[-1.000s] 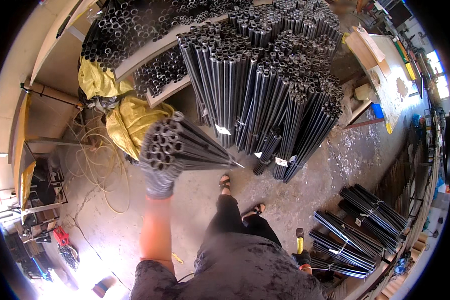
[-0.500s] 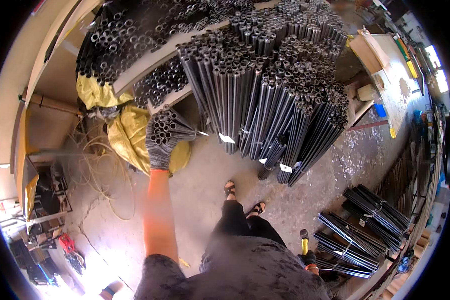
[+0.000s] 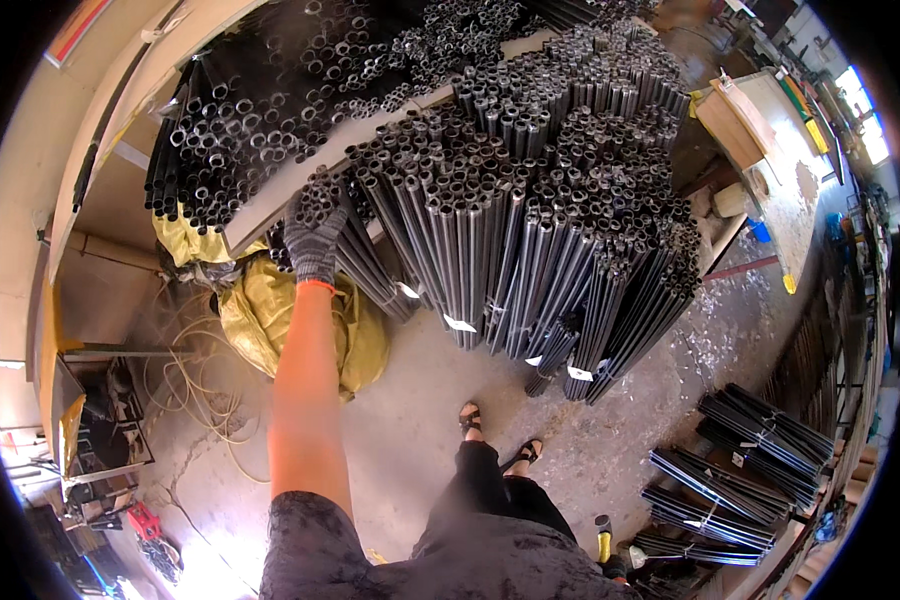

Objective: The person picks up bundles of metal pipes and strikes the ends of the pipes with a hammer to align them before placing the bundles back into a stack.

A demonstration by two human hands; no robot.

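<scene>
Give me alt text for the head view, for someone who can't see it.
A gloved left hand grips a bundle of dark tubes near its top, beside a dense mass of standing tubes. Near the lower edge, the right hand holds a yellow-handled tool; more bundles lie at lower right.

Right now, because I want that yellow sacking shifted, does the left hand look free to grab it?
Probably not: the left hand holds a bundle of dark tubes, so its grip looks taken, though the yellow sacking appears close by.

A pale wall (image 3: 12, 190) flanks the stained floor (image 3: 400, 425) (glaring lower left).
</scene>
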